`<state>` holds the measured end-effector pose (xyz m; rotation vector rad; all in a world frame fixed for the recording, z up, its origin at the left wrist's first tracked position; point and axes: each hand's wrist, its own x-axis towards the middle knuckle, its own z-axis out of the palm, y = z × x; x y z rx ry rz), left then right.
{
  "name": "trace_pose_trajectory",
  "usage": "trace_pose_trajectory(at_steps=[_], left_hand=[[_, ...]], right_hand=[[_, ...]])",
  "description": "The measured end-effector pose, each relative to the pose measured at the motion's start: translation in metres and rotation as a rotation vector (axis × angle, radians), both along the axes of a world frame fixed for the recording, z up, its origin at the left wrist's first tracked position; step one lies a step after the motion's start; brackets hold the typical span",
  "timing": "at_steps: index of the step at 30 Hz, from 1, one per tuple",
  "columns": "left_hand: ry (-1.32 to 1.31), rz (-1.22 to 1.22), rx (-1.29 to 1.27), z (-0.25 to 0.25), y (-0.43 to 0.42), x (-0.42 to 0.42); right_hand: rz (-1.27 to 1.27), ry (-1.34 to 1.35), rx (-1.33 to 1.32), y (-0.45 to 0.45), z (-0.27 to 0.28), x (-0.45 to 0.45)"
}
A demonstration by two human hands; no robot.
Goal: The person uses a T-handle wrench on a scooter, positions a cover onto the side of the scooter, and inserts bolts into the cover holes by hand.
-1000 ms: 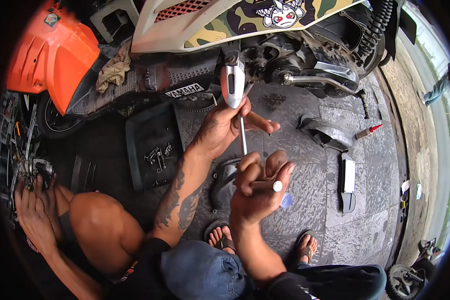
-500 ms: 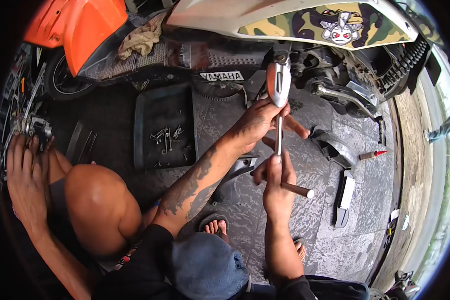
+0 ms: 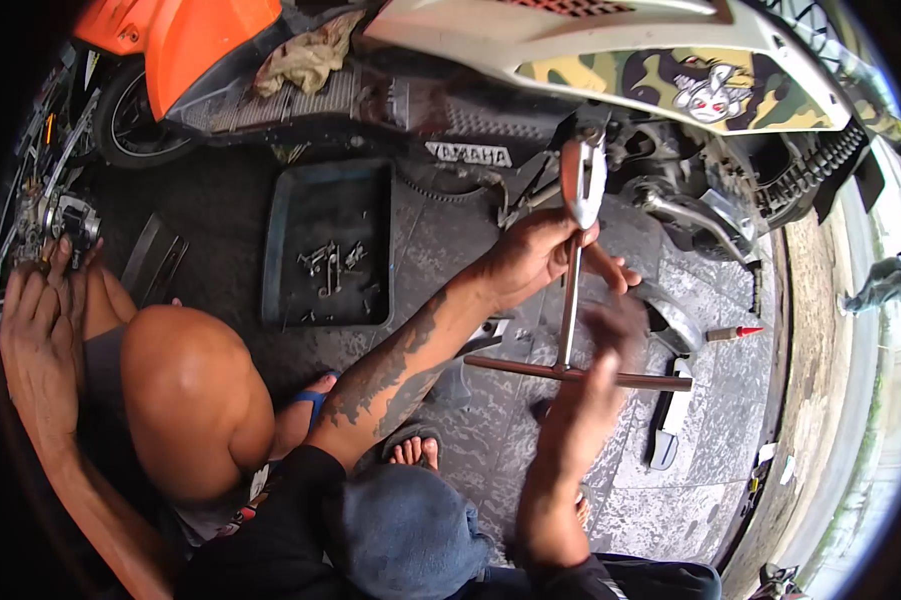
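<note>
On T-wrench (image 3: 571,305), left hand (image 3: 535,258) half-curled, right (image 3: 592,390) blurred

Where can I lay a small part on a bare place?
Bare tiles lie between the black-and-white panel and right foot; the tray is mostly free beyond its bolts. Crowded: around the T-handle wrench, right hand and metal casing.

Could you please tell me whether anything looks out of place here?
Mostly no: nothing looks plainly spilled, and the T-handle tool shows no obvious damage. Only the crumpled cloth stands out, lying on the scooter's footboard, where feet would normally rest.
</note>
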<state>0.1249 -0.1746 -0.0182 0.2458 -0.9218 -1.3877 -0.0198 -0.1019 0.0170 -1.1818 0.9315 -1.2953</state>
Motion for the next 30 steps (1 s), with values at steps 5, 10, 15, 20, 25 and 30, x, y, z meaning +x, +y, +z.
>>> trace_pose_trajectory(at_steps=[5, 10, 15, 20, 25, 30], left_hand=[[-0.019, 0.002, 0.068, -0.005, -0.006, -0.003], [0.004, 0.017, 0.105, 0.000, -0.002, -0.005], [0.047, 0.009, 0.043, 0.007, 0.002, 0.000], [-0.025, 0.074, 0.101, 0.014, 0.002, 0.002], [0.031, 0.158, 0.230, 0.017, 0.009, -0.002], [-0.055, 0.157, 0.320, 0.020, 0.005, -0.003]], right_hand=[[0.303, 0.988, -1.021, -0.007, 0.117, -0.065], [0.913, 1.726, -1.282, -0.041, 0.072, -0.035], [0.947, 1.650, -1.284, -0.043, 0.064, -0.005], [0.781, 1.083, -1.078, -0.049, 0.047, -0.016], [0.293, -0.029, -0.373, -0.014, -0.034, 0.015], [0.198, 0.233, -0.318, -0.024, -0.015, 0.003]])
